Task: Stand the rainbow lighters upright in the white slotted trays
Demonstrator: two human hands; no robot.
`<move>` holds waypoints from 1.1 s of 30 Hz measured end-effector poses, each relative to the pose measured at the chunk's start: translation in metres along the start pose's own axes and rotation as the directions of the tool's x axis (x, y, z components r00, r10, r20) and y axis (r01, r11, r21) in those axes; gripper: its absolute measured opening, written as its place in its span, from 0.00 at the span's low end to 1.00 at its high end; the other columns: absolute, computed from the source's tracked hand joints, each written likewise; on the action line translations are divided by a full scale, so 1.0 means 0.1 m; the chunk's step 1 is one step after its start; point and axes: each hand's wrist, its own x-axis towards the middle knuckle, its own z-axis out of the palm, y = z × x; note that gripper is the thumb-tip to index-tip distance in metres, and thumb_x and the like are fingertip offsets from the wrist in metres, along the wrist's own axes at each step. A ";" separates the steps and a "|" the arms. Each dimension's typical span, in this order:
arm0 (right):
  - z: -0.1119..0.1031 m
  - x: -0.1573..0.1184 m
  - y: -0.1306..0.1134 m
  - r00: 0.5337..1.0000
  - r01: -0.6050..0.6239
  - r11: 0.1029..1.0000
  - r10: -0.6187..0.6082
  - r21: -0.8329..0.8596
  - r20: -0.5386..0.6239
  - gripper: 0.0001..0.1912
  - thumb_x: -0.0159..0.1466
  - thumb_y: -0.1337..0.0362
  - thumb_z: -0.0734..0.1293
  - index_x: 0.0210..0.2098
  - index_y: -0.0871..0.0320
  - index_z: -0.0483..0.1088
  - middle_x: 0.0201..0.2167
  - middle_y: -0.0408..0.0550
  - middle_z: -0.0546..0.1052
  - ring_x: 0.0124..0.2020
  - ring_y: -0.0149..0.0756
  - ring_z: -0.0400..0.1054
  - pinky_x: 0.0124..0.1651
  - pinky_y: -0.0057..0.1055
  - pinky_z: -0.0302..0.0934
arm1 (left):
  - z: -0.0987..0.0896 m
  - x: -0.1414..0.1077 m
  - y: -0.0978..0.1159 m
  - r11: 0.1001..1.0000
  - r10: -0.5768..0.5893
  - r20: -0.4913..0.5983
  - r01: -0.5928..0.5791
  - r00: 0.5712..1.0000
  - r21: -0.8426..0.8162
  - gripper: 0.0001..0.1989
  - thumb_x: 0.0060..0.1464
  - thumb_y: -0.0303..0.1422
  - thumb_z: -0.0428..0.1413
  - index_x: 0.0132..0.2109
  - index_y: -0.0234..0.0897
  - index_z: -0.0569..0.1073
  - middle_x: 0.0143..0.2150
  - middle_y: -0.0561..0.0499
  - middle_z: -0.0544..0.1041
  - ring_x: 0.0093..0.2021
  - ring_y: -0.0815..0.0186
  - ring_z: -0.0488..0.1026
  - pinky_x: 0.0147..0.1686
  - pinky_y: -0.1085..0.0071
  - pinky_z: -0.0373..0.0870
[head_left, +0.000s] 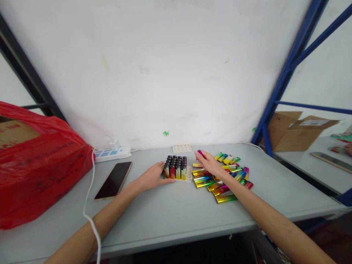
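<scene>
Rows of upright lighters with black tops (176, 167) stand in a white tray (189, 173), whose right-hand column of slots holds none. My left hand (154, 176) rests at the tray's left front corner, thumb and fingers spread around that corner. Up and to the right of the tray, my right hand (208, 162) pinches a purple lighter (201, 153) above the table. Under and beside my right forearm lies a loose pile of shiny lighters (225, 198) in gold, green, red, blue and pink.
Another white tray (182, 148) lies by the wall. To the left are a phone (114, 180), a power strip (112, 154), a white cable (87, 205) and a red bag (49, 165). A cardboard box (295, 135) stands beyond the blue frame (283, 80). Part of another person's hand shows far right.
</scene>
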 end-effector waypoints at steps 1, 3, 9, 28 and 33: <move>0.00 0.00 -0.01 1.000 0.007 1.000 -0.007 -0.030 -0.012 0.29 0.70 0.35 0.58 0.29 0.54 0.63 0.21 0.37 0.61 0.24 0.32 0.56 0.28 0.29 0.51 | 0.00 0.00 -0.01 1.000 -0.003 -0.005 0.003 1.000 0.001 0.32 0.54 0.58 0.65 0.56 0.40 0.78 0.57 0.42 0.81 0.56 0.47 0.78 0.62 0.54 0.73; 0.02 -0.01 -0.04 0.999 0.020 0.996 -0.022 -0.084 -0.031 0.30 0.69 0.36 0.59 0.25 0.53 0.58 0.20 0.38 0.58 0.25 0.32 0.54 0.29 0.30 0.50 | 0.01 0.00 -0.01 1.000 -0.012 -0.005 0.012 1.000 0.010 0.32 0.54 0.59 0.65 0.56 0.40 0.78 0.56 0.42 0.81 0.55 0.47 0.78 0.61 0.54 0.74; 0.07 -0.02 -0.05 0.996 0.007 0.981 -0.024 -0.194 -0.081 0.26 0.68 0.47 0.61 0.20 0.52 0.52 0.18 0.38 0.53 0.24 0.31 0.52 0.30 0.32 0.44 | 0.01 0.01 -0.01 0.999 -0.026 0.027 0.026 0.999 0.026 0.35 0.55 0.59 0.64 0.58 0.37 0.77 0.59 0.39 0.80 0.57 0.46 0.77 0.63 0.53 0.72; 0.05 -0.04 -0.05 0.969 0.239 0.864 -0.239 -0.443 0.057 0.26 0.78 0.46 0.55 0.28 0.52 0.63 0.24 0.45 0.72 0.28 0.38 0.65 0.38 0.34 0.57 | 0.02 0.00 -0.03 1.000 0.001 -0.004 -0.001 1.000 -0.012 0.32 0.54 0.57 0.65 0.56 0.40 0.78 0.58 0.42 0.81 0.57 0.47 0.77 0.63 0.54 0.73; 0.06 0.00 0.03 0.970 0.241 0.858 -0.217 -0.454 0.106 0.21 0.78 0.51 0.58 0.32 0.53 0.67 0.29 0.47 0.77 0.32 0.40 0.70 0.39 0.34 0.57 | 0.01 0.00 -0.02 1.000 -0.011 0.006 0.011 1.000 -0.008 0.34 0.54 0.57 0.65 0.58 0.39 0.77 0.61 0.40 0.79 0.59 0.46 0.76 0.65 0.53 0.71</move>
